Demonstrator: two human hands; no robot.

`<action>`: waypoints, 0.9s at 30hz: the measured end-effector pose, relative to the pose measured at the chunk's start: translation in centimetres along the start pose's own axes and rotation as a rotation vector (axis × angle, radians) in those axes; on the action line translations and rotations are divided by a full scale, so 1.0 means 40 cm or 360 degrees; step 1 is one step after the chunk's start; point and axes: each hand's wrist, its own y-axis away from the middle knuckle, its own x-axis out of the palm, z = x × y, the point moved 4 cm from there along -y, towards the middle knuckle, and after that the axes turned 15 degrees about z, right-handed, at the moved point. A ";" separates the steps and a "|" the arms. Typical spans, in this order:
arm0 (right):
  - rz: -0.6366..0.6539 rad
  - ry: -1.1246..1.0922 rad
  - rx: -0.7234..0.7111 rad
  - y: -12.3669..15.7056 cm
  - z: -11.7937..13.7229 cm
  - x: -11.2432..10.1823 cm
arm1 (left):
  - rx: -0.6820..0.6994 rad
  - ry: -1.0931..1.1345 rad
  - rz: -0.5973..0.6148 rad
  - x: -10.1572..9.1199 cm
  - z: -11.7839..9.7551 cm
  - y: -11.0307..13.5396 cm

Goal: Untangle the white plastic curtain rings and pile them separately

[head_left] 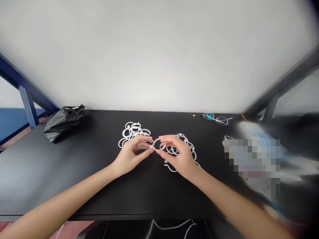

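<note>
Both my hands meet over the middle of a black table [74, 179]. My left hand [129, 156] and my right hand [178, 154] each pinch one side of a single white plastic ring [157, 144] held between them, just above the tabletop. A pile of several white rings [134, 132] lies behind my left hand. A second pile of white rings [184, 149] lies under and behind my right hand, partly hidden by it.
A crumpled black plastic bag [64, 121] sits at the table's back left. A pair of glasses [216, 119] lies at the back right by the white wall. A blurred patch covers items at the right. Cables hang below the front edge.
</note>
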 end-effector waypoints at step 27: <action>0.0226 -0.0540 0.0238 0.008 -0.023 0.018 | -0.0070 -0.0518 0.0302 -0.007 -0.028 -0.003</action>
